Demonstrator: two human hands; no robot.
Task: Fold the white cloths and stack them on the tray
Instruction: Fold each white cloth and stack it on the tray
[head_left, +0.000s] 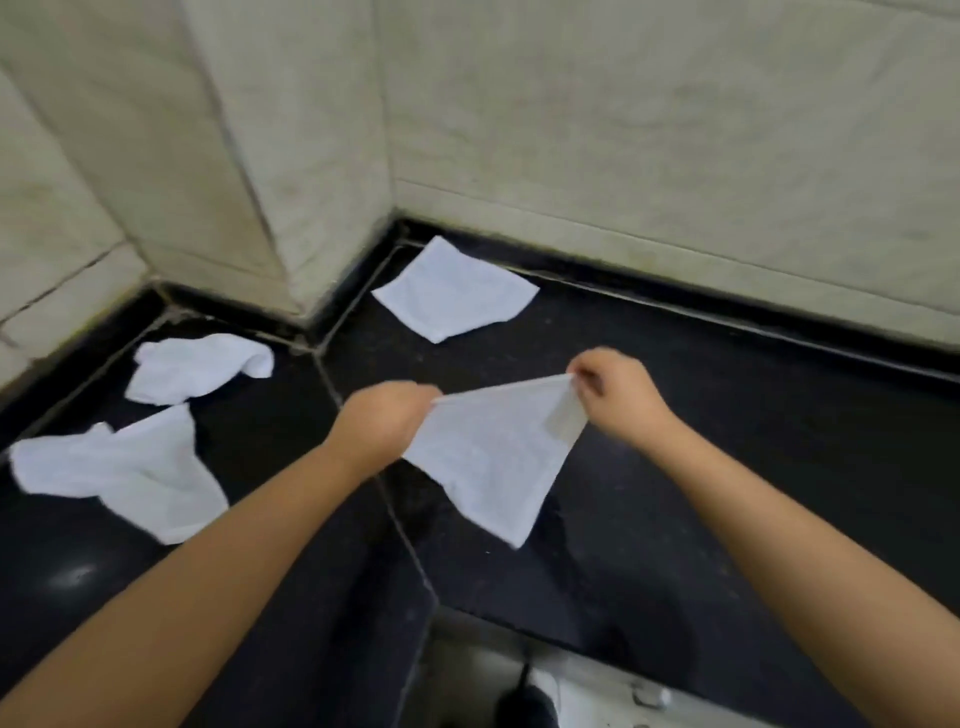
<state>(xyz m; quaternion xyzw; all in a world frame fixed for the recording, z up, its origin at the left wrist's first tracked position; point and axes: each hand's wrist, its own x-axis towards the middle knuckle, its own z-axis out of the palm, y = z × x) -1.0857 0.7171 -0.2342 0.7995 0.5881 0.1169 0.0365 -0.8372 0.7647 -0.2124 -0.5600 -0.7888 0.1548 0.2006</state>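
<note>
Plainly, left to right:
Crumpled cloths: two white cloths, one (119, 470) near the left edge and one (200, 366) just behind it, lie rumpled on the black counter (727, 415); they look light and limp, so best lifted by a corner.
Left hand: left hand (382, 421) pinches one top corner of the held cloth (493, 457), fingers curled tight.
Held cloth: hangs slack above the counter, soft and thin; taking it by the corners looks right.
Folded cloth: a flat square (454, 291) lies by the wall corner.
Right hand: right hand (613, 395) pinches the other top corner.
Hidden: no tray in view; fingertips blurred; dark object at the bottom edge is unclear.
</note>
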